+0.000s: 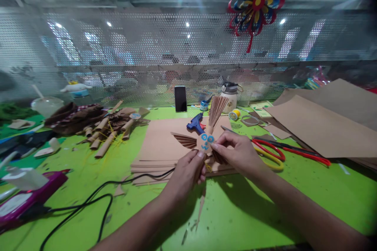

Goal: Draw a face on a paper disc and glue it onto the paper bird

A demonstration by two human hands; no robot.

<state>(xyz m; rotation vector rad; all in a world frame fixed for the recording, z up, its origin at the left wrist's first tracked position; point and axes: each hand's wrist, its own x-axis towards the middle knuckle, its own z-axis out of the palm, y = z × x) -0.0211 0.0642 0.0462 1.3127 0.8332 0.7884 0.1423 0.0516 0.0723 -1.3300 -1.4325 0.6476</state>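
Both my hands hold up a brown paper bird (206, 141) over the green table (241, 208). The bird has a round face with two blue eyes, pleated wings to either side and a pleated fan tail (216, 110) rising behind. My left hand (187, 172) pinches it from below at the face's lower edge. My right hand (238, 151) pinches the face's right side, fingers closed on it. A stack of brown paper sheets (159, 145) lies just beyond the hands.
A blue glue gun (195, 122) lies on the stack, its black cord (97, 200) trailing left. Red and yellow scissors (279, 151) lie at right beside large brown sheets (324, 121). Finished paper birds (108, 129) are piled at left. A phone (180, 98) stands at the back, a pink case (26, 200) near left.
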